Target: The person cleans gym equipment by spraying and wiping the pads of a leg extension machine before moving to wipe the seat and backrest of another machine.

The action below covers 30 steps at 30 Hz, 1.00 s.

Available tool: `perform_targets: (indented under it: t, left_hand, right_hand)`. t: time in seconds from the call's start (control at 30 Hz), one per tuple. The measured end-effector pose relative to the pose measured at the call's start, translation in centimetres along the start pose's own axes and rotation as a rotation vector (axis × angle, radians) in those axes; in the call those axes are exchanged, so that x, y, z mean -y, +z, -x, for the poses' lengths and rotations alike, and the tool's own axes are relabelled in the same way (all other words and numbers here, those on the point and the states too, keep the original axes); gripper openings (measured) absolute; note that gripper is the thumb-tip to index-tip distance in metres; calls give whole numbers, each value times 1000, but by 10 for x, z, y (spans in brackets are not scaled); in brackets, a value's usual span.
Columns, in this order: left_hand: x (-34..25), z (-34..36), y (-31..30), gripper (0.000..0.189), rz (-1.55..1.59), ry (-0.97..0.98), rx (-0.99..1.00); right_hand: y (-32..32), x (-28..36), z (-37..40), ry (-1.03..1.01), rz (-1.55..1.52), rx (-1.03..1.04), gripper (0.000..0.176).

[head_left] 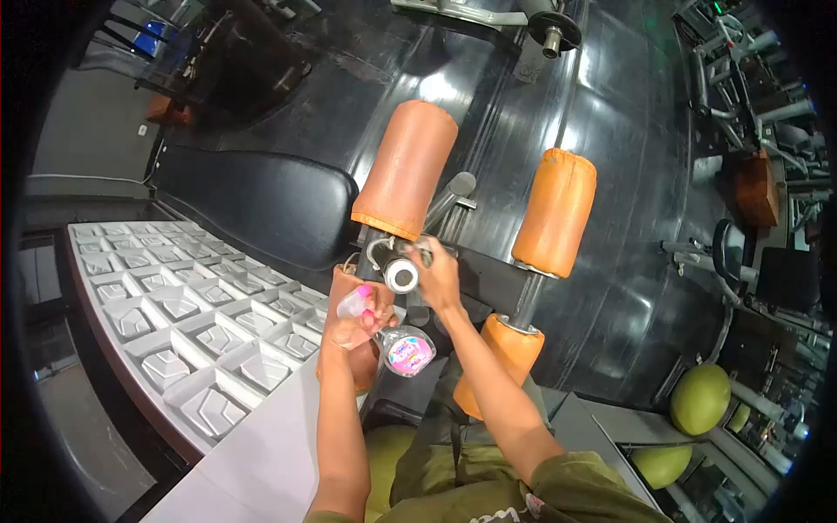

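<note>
My left hand (pixel 357 324) is closed around the neck of a clear spray bottle (pixel 408 350) with a pink trigger and a pink label. The bottle tilts, its base toward the lower right. My right hand (pixel 438 277) has its fingers curled against the side of a metal tube (pixel 401 275) with a pale round end. Whether a small cloth is tucked in those fingers cannot be seen. Just above the hands is a brown-orange padded roller (pixel 408 166). Another brown roller (pixel 338 292) lies partly behind my left hand and forearm.
Two orange rollers, one far (pixel 556 212) and one near (pixel 501 353), sit on the right bar. A black padded bench (pixel 261 205) extends left. A white panel with square recesses (pixel 196 327) stands at left. Green balls (pixel 700 398) and gym machines (pixel 767 113) line the right.
</note>
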State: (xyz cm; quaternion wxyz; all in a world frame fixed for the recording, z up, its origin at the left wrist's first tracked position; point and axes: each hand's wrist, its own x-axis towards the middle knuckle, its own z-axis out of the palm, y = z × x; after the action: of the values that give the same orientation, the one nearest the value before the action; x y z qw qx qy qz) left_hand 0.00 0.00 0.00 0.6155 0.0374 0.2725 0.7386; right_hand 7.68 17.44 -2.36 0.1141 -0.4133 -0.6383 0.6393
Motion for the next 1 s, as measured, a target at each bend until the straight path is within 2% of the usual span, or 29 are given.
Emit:
perform_targets:
  t: [0.07, 0.2, 0.27, 0.3, 0.37, 0.47, 0.5, 0.57, 0.67, 0.77, 0.83, 0.9, 0.97, 1.0]
  left_hand:
    - [-5, 0, 4, 27, 15, 11, -5]
    - [1, -2, 1, 26, 21, -8, -1]
    - [1, -1, 1, 27, 21, -17, 3]
    - [0, -1, 2, 27, 17, -17, 4]
    - [-1, -2, 4, 26, 17, -16, 13]
    - [-2, -3, 7, 27, 20, -17, 6]
    - [-2, -3, 5, 26, 31, -22, 8]
    - [-1, -1, 1, 26, 59, -38, 2]
    - [-2, -3, 4, 26, 56, -29, 24]
    - [0, -1, 0, 26, 41, -18, -3]
    - [0, 1, 4, 26, 33, -15, -21]
    - [-1, -1, 5, 26, 35, -11, -11]
    - [-1, -1, 3, 25, 49, -15, 15]
    - [0, -1, 0, 25, 60, -17, 16]
  right_hand:
    - [19, 8, 0, -269, 94, -98, 26]
    - [3, -16, 5, -371, 221, -212, 24]
    - [-12, -54, -5, -196, 256, -315, 26]
    - [-20, -82, -14, 69, 317, -298, 28]
    - [-21, -80, -20, 124, 426, -334, 25]
    - [-12, -51, -16, -41, 156, -231, 23]
    - [-5, -24, -9, -113, 145, -233, 24]
    - [8, 5, 3, -100, 119, -65, 27]
    - [30, -8, 19, -257, 80, -226, 28]
    - [20, -40, 28, -193, 220, -244, 31]
    - [11, -65, 27, 55, 249, -297, 28]
    - [1, -77, 28, 128, 285, -321, 27]
    - [10, -81, 26, 155, 243, -356, 27]
    - [10, -65, 30, 78, 147, -321, 26]
